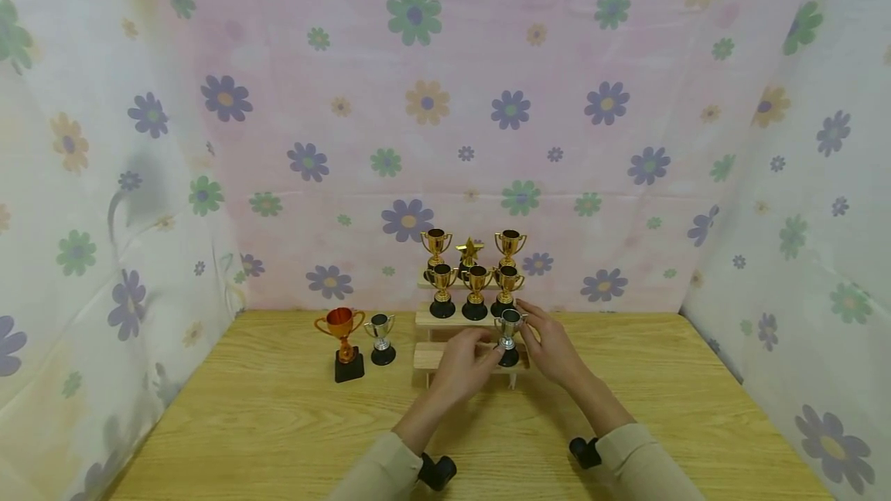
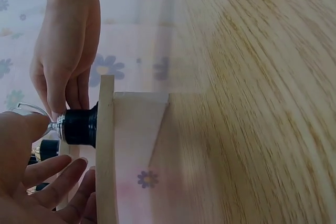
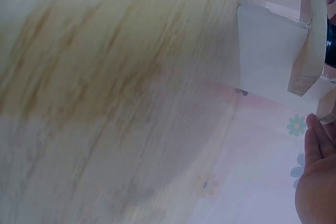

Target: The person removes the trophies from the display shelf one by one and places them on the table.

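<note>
A small silver trophy [image 1: 509, 333] with a black base [image 2: 79, 126] stands on the lowest step of a wooden stepped stand [image 1: 435, 356]. My right hand [image 1: 527, 328] pinches its stem and cup from the right; the same hand's fingers [image 2: 58, 95] come down onto the stem in the left wrist view. To the trophy's left is my left hand [image 1: 487, 356], thumb against the stem and fingers loosely spread below the base [image 2: 55, 153]. The right wrist view catches only the stand's end [image 3: 273, 61] and the edge of my right palm [image 3: 317, 182].
Several gold trophies [image 1: 476, 284] fill the two upper steps. On the wooden table [image 1: 278, 424], left of the stand, are an orange trophy [image 1: 343, 342] and another small silver one [image 1: 381, 337]. Floral cloth walls [image 1: 104, 215] close in the left, back and right.
</note>
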{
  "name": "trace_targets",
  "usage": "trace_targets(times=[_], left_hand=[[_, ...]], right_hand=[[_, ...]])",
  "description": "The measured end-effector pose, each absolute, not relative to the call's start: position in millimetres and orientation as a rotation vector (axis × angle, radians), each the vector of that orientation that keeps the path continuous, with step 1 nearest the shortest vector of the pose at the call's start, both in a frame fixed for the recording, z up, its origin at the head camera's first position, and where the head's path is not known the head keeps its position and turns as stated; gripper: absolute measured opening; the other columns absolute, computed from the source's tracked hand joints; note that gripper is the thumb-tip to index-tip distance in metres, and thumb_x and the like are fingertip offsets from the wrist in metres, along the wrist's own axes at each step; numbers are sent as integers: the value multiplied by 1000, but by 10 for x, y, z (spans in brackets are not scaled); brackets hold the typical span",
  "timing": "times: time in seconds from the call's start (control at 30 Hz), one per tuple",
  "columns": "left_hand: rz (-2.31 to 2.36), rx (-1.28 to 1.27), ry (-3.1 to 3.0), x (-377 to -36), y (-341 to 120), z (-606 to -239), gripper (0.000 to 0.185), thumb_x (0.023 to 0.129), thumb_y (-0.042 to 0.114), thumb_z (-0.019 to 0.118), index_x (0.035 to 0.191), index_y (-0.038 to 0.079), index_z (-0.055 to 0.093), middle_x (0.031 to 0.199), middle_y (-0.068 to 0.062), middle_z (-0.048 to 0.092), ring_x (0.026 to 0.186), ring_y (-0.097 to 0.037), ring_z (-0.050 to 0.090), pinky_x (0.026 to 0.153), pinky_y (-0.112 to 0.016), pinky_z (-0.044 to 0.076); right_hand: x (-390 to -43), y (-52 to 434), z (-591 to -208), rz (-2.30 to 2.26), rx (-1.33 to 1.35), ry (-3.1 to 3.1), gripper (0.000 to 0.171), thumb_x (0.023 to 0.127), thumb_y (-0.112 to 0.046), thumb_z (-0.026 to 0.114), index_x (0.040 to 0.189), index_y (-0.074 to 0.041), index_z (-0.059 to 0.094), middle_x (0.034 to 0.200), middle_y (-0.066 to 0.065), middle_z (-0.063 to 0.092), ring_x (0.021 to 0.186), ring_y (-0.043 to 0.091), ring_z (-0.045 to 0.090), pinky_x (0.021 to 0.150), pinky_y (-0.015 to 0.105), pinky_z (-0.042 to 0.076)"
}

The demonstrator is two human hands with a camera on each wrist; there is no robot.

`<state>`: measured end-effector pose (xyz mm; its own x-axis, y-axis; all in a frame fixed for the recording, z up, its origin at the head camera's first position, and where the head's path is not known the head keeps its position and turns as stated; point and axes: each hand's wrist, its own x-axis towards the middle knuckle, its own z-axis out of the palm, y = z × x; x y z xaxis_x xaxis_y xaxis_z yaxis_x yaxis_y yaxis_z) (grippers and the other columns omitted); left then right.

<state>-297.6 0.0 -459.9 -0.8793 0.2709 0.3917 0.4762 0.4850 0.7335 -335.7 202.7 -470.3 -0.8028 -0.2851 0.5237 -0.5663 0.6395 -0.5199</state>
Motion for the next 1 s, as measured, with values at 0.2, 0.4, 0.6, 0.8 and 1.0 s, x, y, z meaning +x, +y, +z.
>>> trace_targets(times=[0.2, 0.4, 0.6, 0.8, 1.0], left_hand=[[-1331, -602, -2542, -2999, 53, -4612, 29, 99, 30, 70, 118, 9, 74, 117, -11, 71, 107, -26, 67, 88, -43, 55], [-1262, -555, -2571, -3029, 96, -4640, 32, 95, 36, 74, 117, 12, 75, 115, -6, 72, 99, -20, 66, 81, -37, 54], [-1139, -521, -2563, -3034, 132, -4671, 35, 91, 40, 78, 114, 14, 76, 110, -3, 73, 87, -13, 62, 71, -30, 49], [-1037, -530, -2526, -3060, 168, -4709, 32, 88, 41, 81, 108, 16, 77, 100, 2, 72, 74, -8, 54, 63, -26, 44], [-955, -538, -2493, -3089, 195, -4763, 28, 87, 40, 82, 103, 18, 77, 97, 3, 73, 80, -13, 64, 68, -31, 50]], right_hand=[[-3358, 2025, -4704, 999, 662, -2472, 27, 106, -8, 53, 82, -1, 65, 149, 22, 52, 136, 44, 50, 102, 57, 47], [-3355, 2023, -4704, 995, 650, -2488, 26, 106, -9, 52, 87, 1, 68, 150, 24, 51, 136, 44, 49, 104, 59, 45], [-3337, 2017, -4690, 1015, 636, -2501, 26, 107, -10, 51, 89, -3, 68, 151, 22, 50, 137, 43, 49, 104, 58, 46], [-3337, 2018, -4689, 1004, 635, -2493, 25, 107, -11, 52, 89, -4, 69, 151, 21, 51, 137, 43, 49, 105, 58, 45], [-3339, 2023, -4698, 993, 639, -2492, 26, 107, -11, 53, 87, -4, 68, 151, 21, 51, 136, 43, 50, 104, 58, 45]])
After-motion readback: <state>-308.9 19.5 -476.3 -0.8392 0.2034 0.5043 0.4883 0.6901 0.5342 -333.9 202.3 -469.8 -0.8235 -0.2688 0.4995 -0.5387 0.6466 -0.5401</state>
